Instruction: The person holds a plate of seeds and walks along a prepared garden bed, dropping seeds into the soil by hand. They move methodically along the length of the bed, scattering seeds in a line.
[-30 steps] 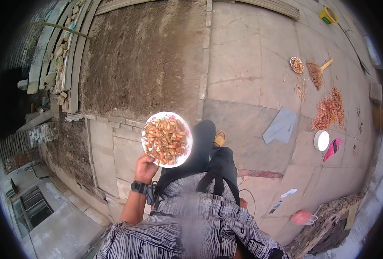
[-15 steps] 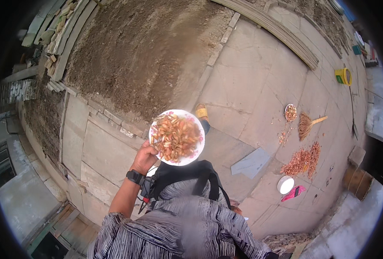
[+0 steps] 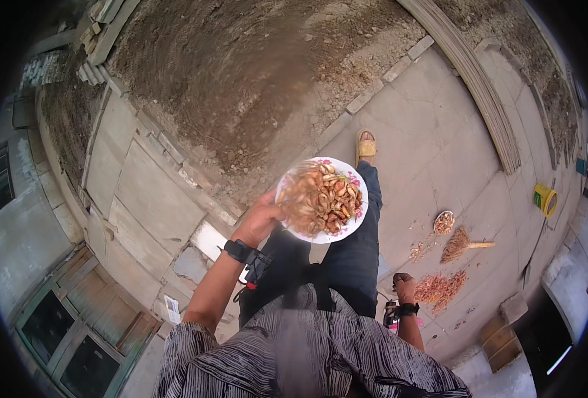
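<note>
My left hand [image 3: 264, 217] grips the left rim of a white plate [image 3: 320, 239] with pink flowers on its edge. Heaped on the plate are small brown and cream cloves [image 3: 337, 194] that look like garlic; the left part is blurred. The plate is held level above my legs. Low at my right side, my right hand [image 3: 405, 286] hangs with fingers curled in; whether anything is inside them is hidden. Beyond that hand, a reddish pile of skins or pieces [image 3: 442, 290] lies on the paving.
A straw hand broom [image 3: 458, 245] and a small bowl of pieces [image 3: 444, 222] lie to the right. Farther off stands a yellow bucket [image 3: 544, 199]. Long bundled poles [image 3: 470, 73] lie ahead. Low brick edging [image 3: 367, 97] borders a dirt bed [image 3: 228, 79].
The plate has shifted right in the picture, still in my left hand. My right hand has come into sight. A foot in a yellow slipper shows farther forward, and the surroundings have turned.
</note>
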`<state>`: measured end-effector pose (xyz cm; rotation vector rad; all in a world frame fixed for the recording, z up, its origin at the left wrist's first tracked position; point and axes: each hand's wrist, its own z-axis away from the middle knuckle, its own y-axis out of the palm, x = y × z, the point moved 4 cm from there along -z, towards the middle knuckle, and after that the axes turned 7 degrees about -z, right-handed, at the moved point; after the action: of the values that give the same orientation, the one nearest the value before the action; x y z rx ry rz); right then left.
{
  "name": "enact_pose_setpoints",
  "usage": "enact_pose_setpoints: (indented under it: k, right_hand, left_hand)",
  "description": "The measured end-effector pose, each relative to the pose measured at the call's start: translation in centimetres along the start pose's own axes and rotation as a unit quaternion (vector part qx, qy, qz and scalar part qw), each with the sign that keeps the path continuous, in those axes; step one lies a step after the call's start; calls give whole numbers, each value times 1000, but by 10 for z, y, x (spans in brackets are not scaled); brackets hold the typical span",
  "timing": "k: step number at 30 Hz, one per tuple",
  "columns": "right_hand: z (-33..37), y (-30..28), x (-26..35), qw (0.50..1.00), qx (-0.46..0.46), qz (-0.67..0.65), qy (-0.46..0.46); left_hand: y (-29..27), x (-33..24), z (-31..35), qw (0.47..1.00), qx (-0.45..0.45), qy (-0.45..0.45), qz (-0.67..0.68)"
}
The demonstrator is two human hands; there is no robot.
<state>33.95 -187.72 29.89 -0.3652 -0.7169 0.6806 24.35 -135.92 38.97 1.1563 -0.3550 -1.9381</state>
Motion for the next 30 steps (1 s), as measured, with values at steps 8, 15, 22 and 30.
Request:
enact_pose_setpoints:
  k: [8, 15, 22, 30]
  right_hand:
    - [-193, -6, 208, 973, 64, 209, -73]
    - [-336, 125, 353, 895, 140, 286, -312]
    - [-402, 352, 449, 821, 199, 347, -407]
    - [-382, 557, 493, 691, 164, 414, -569]
  left_hand:
    - [3, 56, -75, 976, -134, 49, 163]
    - [-16, 121, -156, 925, -207, 79, 310]
    - [-51, 190, -188, 908, -246, 65, 332]
    - [-66, 242, -173, 871, -285, -18, 399]
